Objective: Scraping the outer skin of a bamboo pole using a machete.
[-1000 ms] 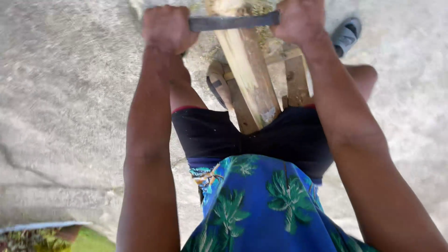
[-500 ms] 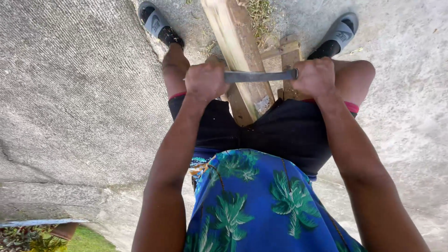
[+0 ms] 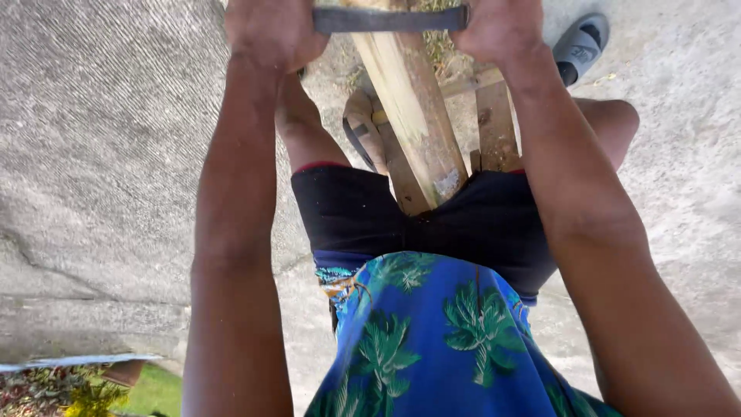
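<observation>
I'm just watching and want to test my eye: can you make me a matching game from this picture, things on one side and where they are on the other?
Things:
1. flat metal blade
2. pale wooden pole
3. grey sandal
4. left hand

Places:
A. on a foot, top right, on the concrete
B. gripping one end of the blade, top left
C. sloping up from between the thighs
D. lying across the pole, held at both ends

Pairs: 1-D, 2-C, 3-A, 4-B

shirt (image 3: 432,347): blue, green palm print | shorts (image 3: 355,212): black | blade (image 3: 390,19): dark grey
</observation>
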